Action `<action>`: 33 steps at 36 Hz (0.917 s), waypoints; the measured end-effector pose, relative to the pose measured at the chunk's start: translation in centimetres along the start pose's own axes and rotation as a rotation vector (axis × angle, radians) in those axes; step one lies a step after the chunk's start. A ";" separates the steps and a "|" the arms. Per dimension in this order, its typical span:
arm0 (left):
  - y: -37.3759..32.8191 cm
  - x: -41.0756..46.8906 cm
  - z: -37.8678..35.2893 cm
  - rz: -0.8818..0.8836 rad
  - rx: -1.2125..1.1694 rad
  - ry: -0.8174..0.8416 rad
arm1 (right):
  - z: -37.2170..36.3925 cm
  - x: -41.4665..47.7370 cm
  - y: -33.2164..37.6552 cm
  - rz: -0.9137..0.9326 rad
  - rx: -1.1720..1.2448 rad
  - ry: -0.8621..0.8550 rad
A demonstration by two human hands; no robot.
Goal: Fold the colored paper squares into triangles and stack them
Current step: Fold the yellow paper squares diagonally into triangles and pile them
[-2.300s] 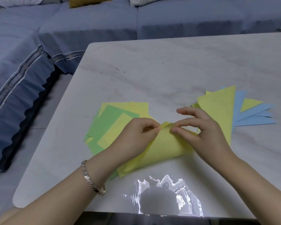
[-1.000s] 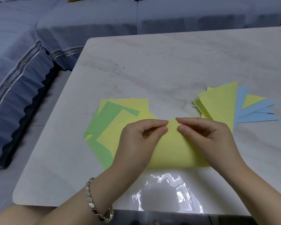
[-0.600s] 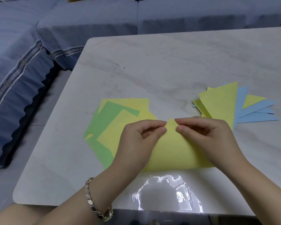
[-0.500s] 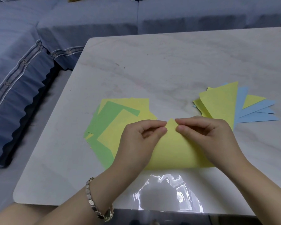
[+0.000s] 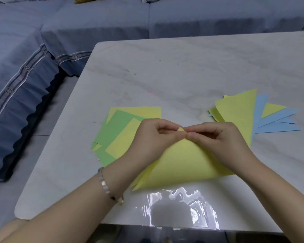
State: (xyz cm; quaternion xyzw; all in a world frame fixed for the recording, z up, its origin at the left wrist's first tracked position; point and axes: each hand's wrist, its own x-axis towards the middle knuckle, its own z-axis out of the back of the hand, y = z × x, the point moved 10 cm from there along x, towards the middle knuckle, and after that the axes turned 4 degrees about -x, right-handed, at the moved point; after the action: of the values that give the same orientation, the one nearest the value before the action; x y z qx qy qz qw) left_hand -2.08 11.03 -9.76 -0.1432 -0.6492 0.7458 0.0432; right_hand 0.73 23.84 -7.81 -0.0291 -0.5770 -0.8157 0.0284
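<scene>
A yellow paper sheet (image 5: 181,163) lies folded over into a triangle near the table's front edge. My left hand (image 5: 153,137) and my right hand (image 5: 216,137) both pinch its top corner, fingertips touching each other. To the left, partly under my left hand, lies a pile of unfolded green and yellow squares (image 5: 119,130). On the right sits a fanned stack of folded triangles (image 5: 244,111), yellow on top with blue ones beneath.
The pale marble table (image 5: 182,67) has a rounded corner at the front left and a glare patch at its front edge. A blue sofa (image 5: 42,50) runs along the left and far sides, close to the table.
The two corners of the yellow sheet have been brought together at the top. My fingertips have closed in on that corner until they touch, and the sheet has tilted slightly.
</scene>
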 end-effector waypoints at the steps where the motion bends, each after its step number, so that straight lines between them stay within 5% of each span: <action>1: 0.1 0.6 0.0 -0.001 0.007 0.006 | -0.2 0.4 -0.1 -0.003 0.004 0.007; 3: 0.4 1.8 0.2 -0.004 0.031 -0.008 | -0.2 1.3 -0.5 -0.006 -0.059 -0.018; 7: 1.8 4.5 1.3 -0.024 0.114 -0.117 | -0.2 2.0 0.5 0.191 -0.556 -0.194; 11: 3.9 6.2 2.7 -0.007 0.157 -0.222 | -5.0 1.1 -0.8 0.359 -0.787 0.102; 16: 5.8 6.5 3.8 -0.008 0.234 -0.267 | -7.8 -1.2 -4.6 0.333 -0.888 0.330; 33: 7.8 6.8 4.5 -0.028 0.223 -0.232 | -8.0 -4.7 -4.8 0.415 -0.970 0.257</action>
State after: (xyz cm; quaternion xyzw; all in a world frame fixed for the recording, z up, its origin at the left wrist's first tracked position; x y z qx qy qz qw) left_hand -8.83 7.26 -17.93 -0.0416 -0.5650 0.8240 -0.0062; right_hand 4.89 17.93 -15.37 -0.0522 -0.1082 -0.9626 0.2428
